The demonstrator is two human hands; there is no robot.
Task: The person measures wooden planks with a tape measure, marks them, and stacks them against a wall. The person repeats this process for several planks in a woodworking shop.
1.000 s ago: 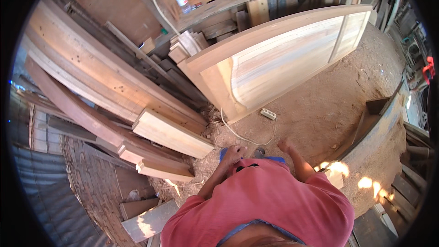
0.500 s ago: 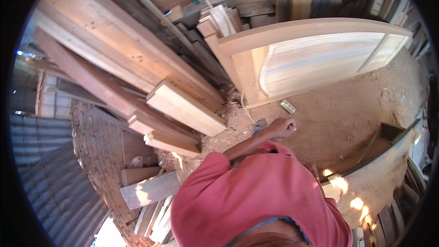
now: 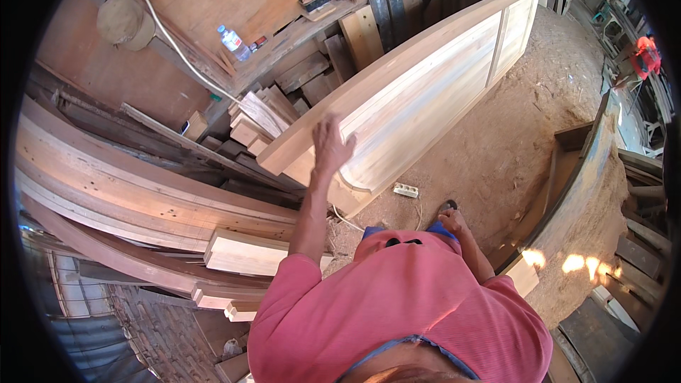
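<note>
left hand (image 3: 332,147) over wooden panel (image 3: 425,81) | contact unclear | right hand (image 3: 454,224) indistinct

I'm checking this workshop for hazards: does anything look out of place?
Yes, perhaps: the white power strip lies on the dusty floor near the wooden panel. That seems an odd spot, since it could be stepped on or gather dust.

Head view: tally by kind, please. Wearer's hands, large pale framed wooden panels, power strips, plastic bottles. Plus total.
Left hand and right hand: 2
Large pale framed panel: 1
Power strip: 1
Plastic bottle: 1
Total: 5
</note>
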